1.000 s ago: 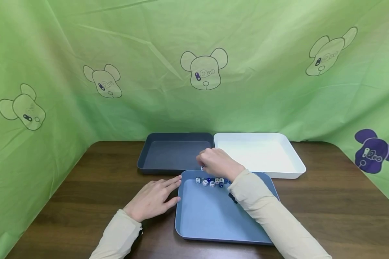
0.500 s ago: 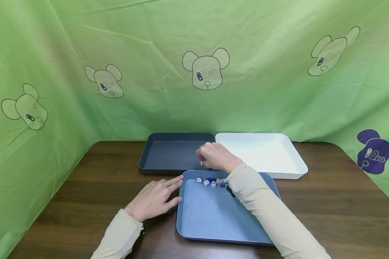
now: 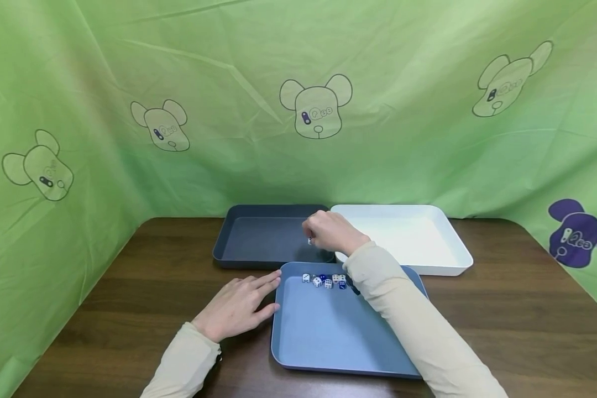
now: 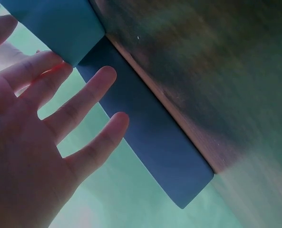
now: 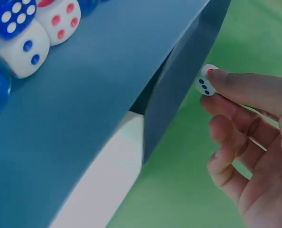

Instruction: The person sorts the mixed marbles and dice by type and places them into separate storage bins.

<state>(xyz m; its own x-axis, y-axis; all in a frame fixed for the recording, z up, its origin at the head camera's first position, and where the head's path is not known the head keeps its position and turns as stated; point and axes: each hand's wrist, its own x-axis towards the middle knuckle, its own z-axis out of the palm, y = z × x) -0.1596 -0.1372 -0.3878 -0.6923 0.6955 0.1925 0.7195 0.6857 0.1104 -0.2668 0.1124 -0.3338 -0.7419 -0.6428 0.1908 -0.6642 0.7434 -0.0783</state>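
Note:
A white die (image 5: pixel 205 81) with red and blue pips is pinched between thumb and forefinger of my right hand (image 3: pixel 330 229). In the head view that hand overlaps the right end of the dark grey tray (image 3: pixel 258 237), beside the white tray (image 3: pixel 403 237). My left hand (image 3: pixel 236 307) lies with fingers extended, their tips at the left rim of the blue tray (image 3: pixel 338 337). Several dice (image 3: pixel 328 283) sit near the back of the blue tray, white ones and blue ones, among them a blue die (image 5: pixel 11 18) with white pips.
The dark and white trays stand side by side at the back of the wooden table (image 3: pixel 154 265), right behind the blue tray. A green cloth (image 3: pixel 219 166) with bear-head prints hangs behind and at both sides. My right forearm crosses over the blue tray.
My right hand, with the die, has moved away from me, from the blue tray's back rim to over the dark tray. The left hand keeps its place at the blue tray's rim.

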